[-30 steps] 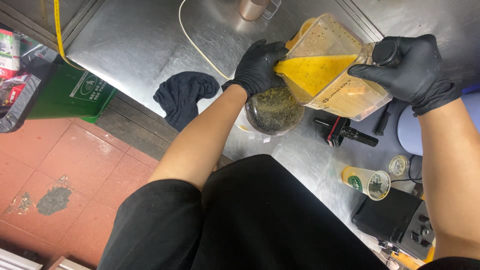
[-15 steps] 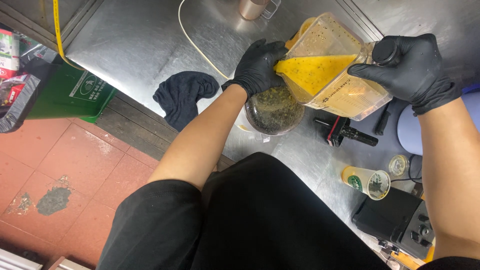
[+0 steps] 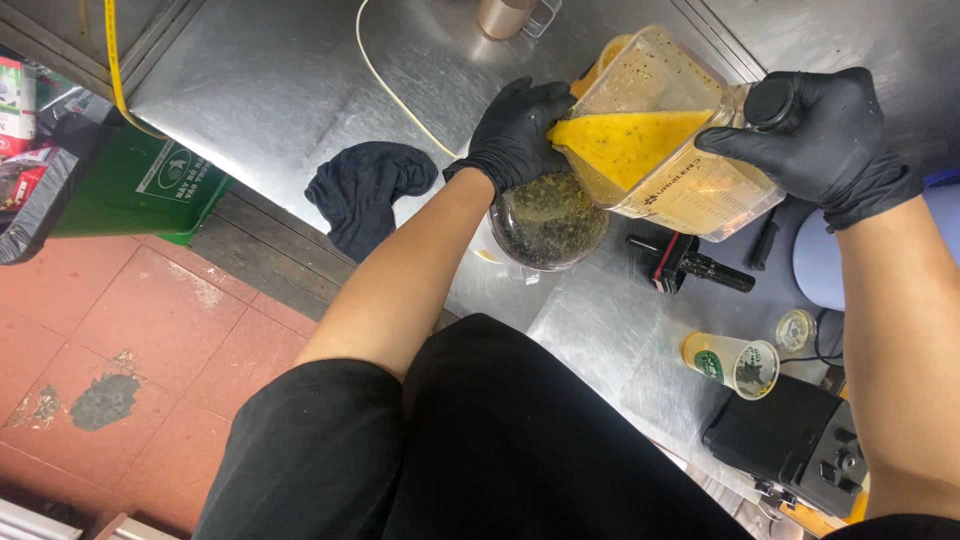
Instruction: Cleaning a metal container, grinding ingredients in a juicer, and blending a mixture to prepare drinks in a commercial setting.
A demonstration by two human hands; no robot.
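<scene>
Nearest me, a plastic cup (image 3: pixel 741 364) lies tipped on the steel counter (image 3: pixel 290 90) beside a black machine base (image 3: pixel 790 440). Farther in, the pour is under way: the blender jug (image 3: pixel 672 135) is tilted well over, its thick yellow blend (image 3: pixel 622 145) pooled against the lower lip, while a fair amount, by my judgement, is left inside. Below it sits a round strainer (image 3: pixel 548 222) full of dark, seedy pulp. The left hand (image 3: pixel 518 132), gloved black, is curled around the strainer's far rim, touching the jug's spout. The right hand (image 3: pixel 822 135) is clasped on the jug's handle. Beyond lie a dark cloth (image 3: pixel 365 190) and a copper cup (image 3: pixel 503 14).
</scene>
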